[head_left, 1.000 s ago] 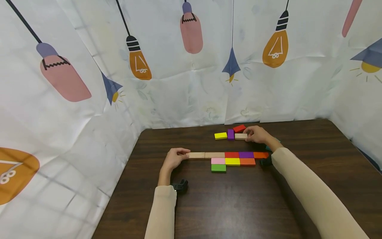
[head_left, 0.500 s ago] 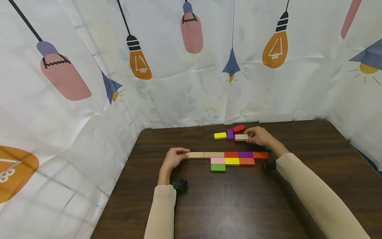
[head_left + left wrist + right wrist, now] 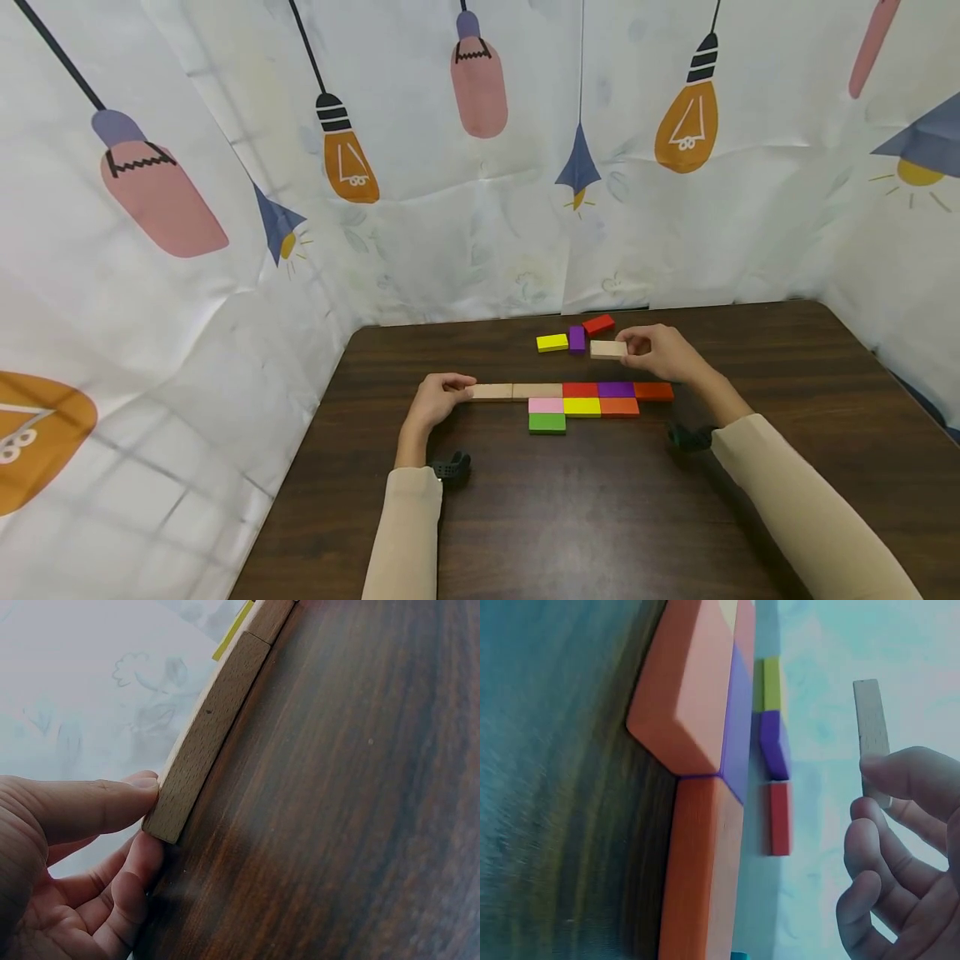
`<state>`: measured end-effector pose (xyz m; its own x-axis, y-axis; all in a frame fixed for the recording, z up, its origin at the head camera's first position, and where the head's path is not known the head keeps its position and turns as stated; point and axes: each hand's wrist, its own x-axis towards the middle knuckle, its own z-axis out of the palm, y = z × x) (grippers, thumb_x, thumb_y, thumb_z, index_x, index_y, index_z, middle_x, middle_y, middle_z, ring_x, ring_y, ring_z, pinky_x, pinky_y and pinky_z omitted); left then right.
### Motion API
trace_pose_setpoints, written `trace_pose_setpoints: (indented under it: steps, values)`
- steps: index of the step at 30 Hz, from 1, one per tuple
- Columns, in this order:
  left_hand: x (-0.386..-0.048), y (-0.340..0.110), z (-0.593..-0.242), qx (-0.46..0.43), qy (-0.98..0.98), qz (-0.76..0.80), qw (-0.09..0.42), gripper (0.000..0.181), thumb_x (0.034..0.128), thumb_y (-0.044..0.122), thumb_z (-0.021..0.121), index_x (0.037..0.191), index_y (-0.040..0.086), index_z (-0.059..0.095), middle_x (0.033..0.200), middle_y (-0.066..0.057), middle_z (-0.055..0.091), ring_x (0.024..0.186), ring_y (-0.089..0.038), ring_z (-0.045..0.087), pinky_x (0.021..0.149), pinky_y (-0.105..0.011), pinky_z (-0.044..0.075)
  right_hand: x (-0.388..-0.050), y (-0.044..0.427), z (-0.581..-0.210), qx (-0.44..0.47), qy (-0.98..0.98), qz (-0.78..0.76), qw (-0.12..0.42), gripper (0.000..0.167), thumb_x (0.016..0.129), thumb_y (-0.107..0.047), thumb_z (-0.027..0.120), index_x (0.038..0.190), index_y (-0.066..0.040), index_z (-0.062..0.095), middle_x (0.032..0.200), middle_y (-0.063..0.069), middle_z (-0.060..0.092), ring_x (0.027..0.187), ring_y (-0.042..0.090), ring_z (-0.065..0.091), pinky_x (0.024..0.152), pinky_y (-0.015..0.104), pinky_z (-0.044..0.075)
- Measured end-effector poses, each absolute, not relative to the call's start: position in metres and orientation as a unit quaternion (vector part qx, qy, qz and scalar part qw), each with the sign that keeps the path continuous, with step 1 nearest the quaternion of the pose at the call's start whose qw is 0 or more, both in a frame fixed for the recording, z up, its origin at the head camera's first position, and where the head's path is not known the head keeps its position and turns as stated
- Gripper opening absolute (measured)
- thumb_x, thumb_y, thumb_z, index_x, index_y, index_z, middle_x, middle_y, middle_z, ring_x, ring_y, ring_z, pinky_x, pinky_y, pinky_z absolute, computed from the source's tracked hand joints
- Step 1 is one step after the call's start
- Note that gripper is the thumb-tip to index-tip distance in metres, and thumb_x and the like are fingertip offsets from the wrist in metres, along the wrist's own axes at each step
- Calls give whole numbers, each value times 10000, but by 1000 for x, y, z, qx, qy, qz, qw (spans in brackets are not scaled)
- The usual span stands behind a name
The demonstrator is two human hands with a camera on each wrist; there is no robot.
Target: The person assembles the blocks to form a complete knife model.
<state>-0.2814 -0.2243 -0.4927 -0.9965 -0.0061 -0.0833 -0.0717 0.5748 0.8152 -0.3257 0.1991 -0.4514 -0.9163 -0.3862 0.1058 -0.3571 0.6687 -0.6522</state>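
My left hand [image 3: 437, 402] pinches the left end of a plain wooden block [image 3: 491, 392], thumb and fingers on the block in the left wrist view. This block starts a row: another plain block [image 3: 537, 391], then red [image 3: 580, 390], purple [image 3: 616, 389] and orange [image 3: 654, 392] blocks. Against the row's near side lie pink [image 3: 545, 406], yellow [image 3: 582, 407] and orange [image 3: 619, 407] blocks, with a green block [image 3: 547, 424] before the pink. Between right thumb and fingers, my right hand [image 3: 662, 352] holds a wooden block [image 3: 871, 720], raised off the table in the right wrist view.
Loose yellow [image 3: 552, 342], purple [image 3: 576, 339] and red [image 3: 598, 325] blocks lie behind the row, left of my right hand. A sliver of a teal block [image 3: 740, 956] shows in the right wrist view. A printed curtain [image 3: 480, 242] hangs behind the dark table [image 3: 570, 517].
My right hand has drawn the held wooden block slightly nearer to me and away from the loose blocks. My left hand has stayed at the row's left end.
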Motion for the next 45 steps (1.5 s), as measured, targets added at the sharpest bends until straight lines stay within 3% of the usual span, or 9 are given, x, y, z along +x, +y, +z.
trace_pose_setpoints:
  steps: [7, 13, 21, 38, 45]
  values:
    - [-279, -226, -492, -21, 886, 462, 36, 182, 931, 177, 765, 1106, 192, 810, 1017, -45, 727, 845, -199, 601, 743, -320, 495, -302, 202, -452, -204, 911, -359, 15, 290, 909, -156, 781, 1172, -64, 702, 885, 20, 669, 750, 153, 589, 690, 266, 479]
    - [-280, -226, -495, -13, 883, 468, 38, 186, 948, 167, 743, 1123, 183, 803, 1034, -56, 730, 863, -202, 621, 760, -344, 519, -284, 203, -457, -218, 905, -365, 12, 266, 909, -160, 785, 1143, -62, 705, 854, 3, 646, 691, 117, 536, 599, 238, 448]
    - [-280, -226, -495, -13, 882, 469, 39, 187, 946, 166, 745, 1122, 187, 803, 1035, -55, 729, 862, -205, 619, 770, -356, 524, -265, 202, -470, -232, 904, -359, 5, 251, 883, -87, 781, 1123, -61, 713, 824, -30, 642, 677, 81, 543, 608, 233, 473]
    - [-280, -226, -493, -15, 884, 466, 37, 178, 941, 170, 753, 1110, 182, 808, 1069, -63, 713, 897, -204, 612, 790, -368, 525, -256, 188, -481, -242, 908, -337, 62, 236, 886, -157, 794, 1110, -131, 723, 780, -67, 588, 664, 89, 520, 604, 237, 465]
    - [-280, -225, -492, -16, 884, 466, 42, 191, 943, 171, 751, 1126, 172, 803, 1070, -67, 725, 893, -208, 627, 782, -367, 532, -253, 185, -482, -265, 904, -328, 73, 246, 882, -147, 795, 1120, -114, 739, 790, -86, 601, 667, 63, 518, 619, 235, 474]
